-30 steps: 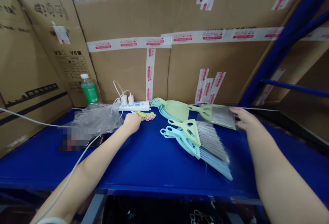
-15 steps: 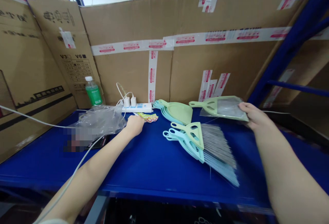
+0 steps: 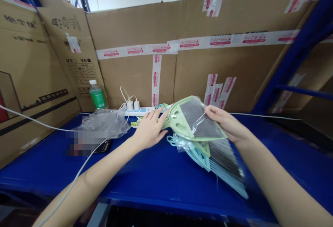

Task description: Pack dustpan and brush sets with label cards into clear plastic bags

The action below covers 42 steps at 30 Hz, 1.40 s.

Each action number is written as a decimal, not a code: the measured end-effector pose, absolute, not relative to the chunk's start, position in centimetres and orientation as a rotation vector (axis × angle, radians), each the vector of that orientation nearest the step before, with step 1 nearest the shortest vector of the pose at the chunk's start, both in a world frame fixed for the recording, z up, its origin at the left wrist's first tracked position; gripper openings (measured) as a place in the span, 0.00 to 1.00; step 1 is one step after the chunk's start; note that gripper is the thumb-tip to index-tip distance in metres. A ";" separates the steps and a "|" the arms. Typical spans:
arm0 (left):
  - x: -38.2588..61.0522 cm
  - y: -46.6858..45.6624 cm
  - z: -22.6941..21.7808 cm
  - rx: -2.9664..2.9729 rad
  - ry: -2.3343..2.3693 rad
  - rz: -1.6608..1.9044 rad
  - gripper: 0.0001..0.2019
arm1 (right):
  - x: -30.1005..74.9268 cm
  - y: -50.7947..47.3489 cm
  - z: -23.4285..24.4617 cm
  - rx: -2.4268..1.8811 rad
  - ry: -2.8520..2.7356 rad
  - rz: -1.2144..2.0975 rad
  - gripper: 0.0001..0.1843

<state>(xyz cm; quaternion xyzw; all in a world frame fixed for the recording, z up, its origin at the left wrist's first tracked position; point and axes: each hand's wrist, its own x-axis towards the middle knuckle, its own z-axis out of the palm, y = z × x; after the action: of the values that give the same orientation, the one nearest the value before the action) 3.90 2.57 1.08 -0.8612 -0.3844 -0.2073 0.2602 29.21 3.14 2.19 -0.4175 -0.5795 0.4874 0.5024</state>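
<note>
My right hand (image 3: 227, 121) grips the bristle end of a light-green dustpan-and-brush set (image 3: 179, 121) in a clear plastic bag, lifted above the table. My left hand (image 3: 149, 129) is at the handle end of that set, fingers stretched and thumb apart; whether it touches the handle is hard to see. Below the set lie loose hand brushes, a blue one (image 3: 199, 157) and a green one (image 3: 205, 148) with grey bristles. Stacked dustpans (image 3: 163, 106) are mostly hidden behind the set. Yellow-green printed labels (image 3: 135, 124) lie partly behind my left hand.
A white power strip (image 3: 144, 111) with plugs stands at the back of the blue table (image 3: 145, 175). To the left are crumpled clear bags (image 3: 102, 124), a green-labelled bottle (image 3: 97, 95) and a white cable (image 3: 78, 175). Cardboard walls (image 3: 135, 77) enclose the back and left.
My right hand has brought the bagged set leftward, over the loose brushes. My left hand has left the printed labels, opened its fingers and moved right to the handle end.
</note>
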 end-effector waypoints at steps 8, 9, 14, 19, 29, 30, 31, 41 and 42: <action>1.8 1.6 -0.4 -2.288 -1.227 -0.281 0.25 | 25.4 1.9 0.7 -0.933 -1.355 1.370 0.24; 1.4 1.6 -0.6 -2.274 -1.205 -0.284 0.24 | 25.3 2.0 0.6 -0.943 -1.388 1.362 0.23; 0.1 1.3 -1.2 -2.255 -1.124 -0.321 0.23 | 26.0 2.6 0.3 -1.145 -1.647 1.108 0.24; 0.0 0.7 -1.3 -2.238 -1.120 -0.296 0.24 | 27.0 3.1 -0.1 -1.303 -1.906 0.712 0.25; 0.0 0.8 -1.5 -2.240 -1.093 -0.296 0.26 | 26.3 2.6 0.4 -1.259 -1.897 1.080 0.21; 0.0 0.8 -1.5 -2.246 -1.088 -0.304 0.26 | 26.2 2.5 0.3 -1.249 -1.876 1.124 0.21; 0.0 0.9 -1.5 -2.253 -1.080 -0.317 0.27 | 26.1 2.4 0.2 -1.233 -1.854 1.169 0.21; -0.1 0.0 -0.9 -2.225 -0.763 -0.694 0.19 | 25.7 2.4 -0.1 -0.972 -1.480 1.522 0.23; -0.2 -0.2 -0.9 -2.239 -0.690 -0.702 0.18 | 25.8 2.5 -0.2 -0.968 -1.460 1.514 0.23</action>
<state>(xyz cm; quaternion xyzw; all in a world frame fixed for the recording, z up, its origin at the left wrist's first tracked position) -0.16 -0.20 -0.86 -0.8605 -0.2653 -0.2698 0.3410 25.80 2.50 -0.18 -0.3828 -0.5775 0.5989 0.4015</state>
